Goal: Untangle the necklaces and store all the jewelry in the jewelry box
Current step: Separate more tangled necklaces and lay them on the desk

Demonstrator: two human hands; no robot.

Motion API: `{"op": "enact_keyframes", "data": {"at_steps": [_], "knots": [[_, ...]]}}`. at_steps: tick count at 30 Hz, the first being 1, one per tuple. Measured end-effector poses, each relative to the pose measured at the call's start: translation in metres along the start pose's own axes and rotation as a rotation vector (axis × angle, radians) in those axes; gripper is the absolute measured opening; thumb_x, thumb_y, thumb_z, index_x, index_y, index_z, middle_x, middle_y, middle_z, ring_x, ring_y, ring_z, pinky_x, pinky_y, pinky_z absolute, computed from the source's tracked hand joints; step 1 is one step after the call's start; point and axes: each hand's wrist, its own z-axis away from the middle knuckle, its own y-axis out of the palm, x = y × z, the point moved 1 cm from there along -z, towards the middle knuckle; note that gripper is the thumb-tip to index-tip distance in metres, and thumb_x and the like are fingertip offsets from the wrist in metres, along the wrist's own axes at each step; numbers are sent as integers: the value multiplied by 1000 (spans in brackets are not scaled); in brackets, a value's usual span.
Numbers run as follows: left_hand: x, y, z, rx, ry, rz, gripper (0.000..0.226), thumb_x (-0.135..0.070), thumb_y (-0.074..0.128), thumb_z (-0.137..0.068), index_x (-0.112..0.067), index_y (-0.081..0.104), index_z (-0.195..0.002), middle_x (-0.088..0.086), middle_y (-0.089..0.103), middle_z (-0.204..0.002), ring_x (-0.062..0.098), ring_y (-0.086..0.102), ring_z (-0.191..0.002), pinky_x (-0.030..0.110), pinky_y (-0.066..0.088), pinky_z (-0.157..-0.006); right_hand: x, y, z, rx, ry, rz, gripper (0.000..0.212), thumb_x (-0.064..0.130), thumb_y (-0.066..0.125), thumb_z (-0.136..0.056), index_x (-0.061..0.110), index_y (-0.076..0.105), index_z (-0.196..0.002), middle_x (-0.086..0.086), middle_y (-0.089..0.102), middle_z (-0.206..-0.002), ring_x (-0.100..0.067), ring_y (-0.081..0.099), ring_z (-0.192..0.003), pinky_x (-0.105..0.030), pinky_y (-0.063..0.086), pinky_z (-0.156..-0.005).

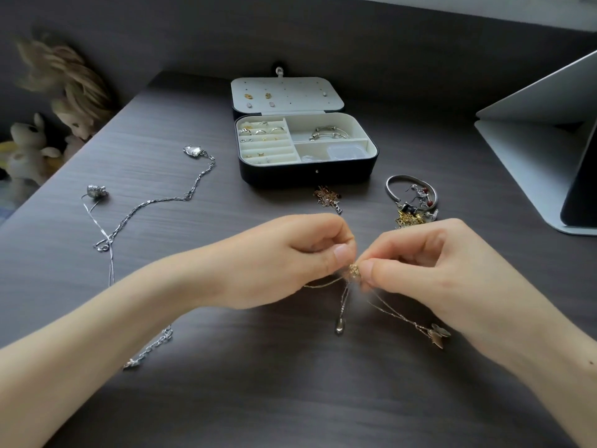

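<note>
Left hand [290,253] and right hand [429,266] pinch the gold knot [354,271] between them; loose chains [345,300] trail toward the near side.

Bare desk [290,399] lay open nearest the person. Silver chains [155,202] crossed the left side; a jewelry pile [412,202] blocked the right, near the box [307,176].

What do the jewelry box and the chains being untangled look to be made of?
Jewelry box: dark outside with a faint sheen, likely faux leather; pale matte lining, perhaps velvet. Chains: thin, shiny gold-coloured metal links; solid gold or plating cannot be told.
</note>
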Motion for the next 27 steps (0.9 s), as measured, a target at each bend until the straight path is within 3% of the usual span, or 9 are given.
{"op": "enact_keyframes", "data": {"at_steps": [4, 8, 14, 19, 24, 27], "knots": [[-2, -1, 2, 53, 30, 25, 16, -35, 55, -82, -20, 60, -87, -7, 67, -80, 4, 51, -70, 16, 38, -66, 3, -1, 0, 9, 31, -31, 14, 27, 62, -64, 21, 74, -64, -12, 68, -65, -20, 54, -64, -36, 41, -66], [-4, -3, 1, 38, 74, -4, 3, -24, 61, -77, -22, 59, -77, -12, 57, -67, 2, 46, -62, 13, 37, -62, 2, -5, 0, 22, 67, -48, 17, 25, 59, -63, 14, 71, -65, -4, 67, -61, -15, 52, -61, -31, 40, -64], [-5, -8, 1, -4, 101, 2, 15, -28, 56, -84, -24, 63, -71, -9, 52, -59, 5, 45, -57, 18, 37, -57, 3, -3, 2, 80, 93, 29, 16, 28, 59, -65, 16, 69, -67, -13, 65, -64, -16, 50, -59, -33, 39, -60], [-4, -6, 0, -64, 112, -101, 16, -32, 54, -84, -28, 63, -71, -13, 54, -58, 1, 46, -56, 10, 32, -55, 3, 0, 3, 107, 89, 55, 17, 31, 59, -68, 18, 70, -68, -17, 64, -69, -21, 52, -62, -45, 45, -64], [-2, -4, -1, -281, 167, -293, 16, -30, 54, -81, -21, 67, -80, -13, 55, -78, 4, 52, -80, 7, 32, -68, 5, 1, 2, 64, 83, -42, 10, 31, 67, -70, 22, 71, -67, -6, 67, -64, -11, 54, -58, -27, 43, -60], [-6, -4, 3, -372, 163, -247, 16, -30, 57, -77, -21, 65, -66, -12, 52, -69, 6, 49, -72, 9, 31, -64, 5, 1, 3, 8, 75, -60, 10, 24, 71, -77, 23, 72, -67, -1, 68, -64, -9, 54, -59, -20, 41, -59]]}}
